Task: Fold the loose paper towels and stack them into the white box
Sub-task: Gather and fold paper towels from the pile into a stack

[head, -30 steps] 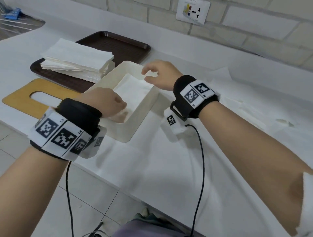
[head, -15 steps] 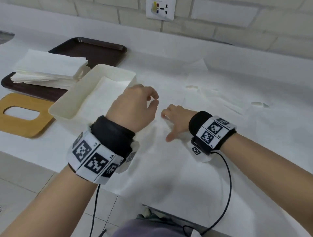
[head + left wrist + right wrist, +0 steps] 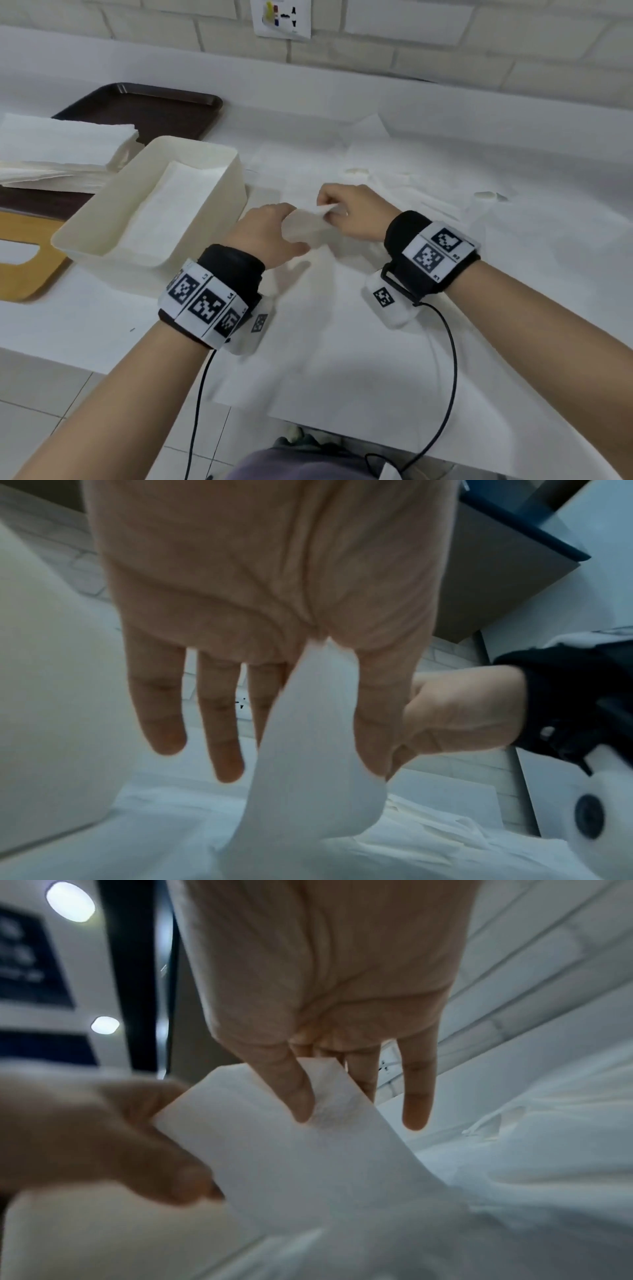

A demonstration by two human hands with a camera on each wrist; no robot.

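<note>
Left hand [image 3: 270, 233]: pinching one end of a paper towel [image 3: 308, 228] between thumb and forefinger; other three fingers [image 3: 219, 723] hanging straight and loose, touching nothing

Right hand [image 3: 352, 216]: pinching the opposite upper corner of the same towel between thumb and forefinger; remaining fingers [image 3: 416, 1091] extended, free

Paper towel: thin, white, soft, slightly translucent; lifted clear of the counter [image 3: 342, 342] between the two hands, just right of the white box [image 3: 191, 150]; lower part draping down toward the sheets below, edges blurred

White box: rectangular, matte cream plastic, rounded corners, open top; toward the left side of the counter; folded white towel lying flat inside

Loose towels [image 3: 428, 212]: white, crumpled and creased, spread over the middle and right of the counter toward the back edge

Towel stack [image 3: 61, 150]: thick pile of flat white sheets, on a dark brown tray [image 3: 164, 102] with raised rim, at the back left

Wooden lid [image 3: 30, 274]: tan, flat, rounded corners, oval slot; left edge of the counter, in front of the tray

Wristbands [image 3: 209, 294]: black, bearing square black-and-white markers; one on each wrist
</note>
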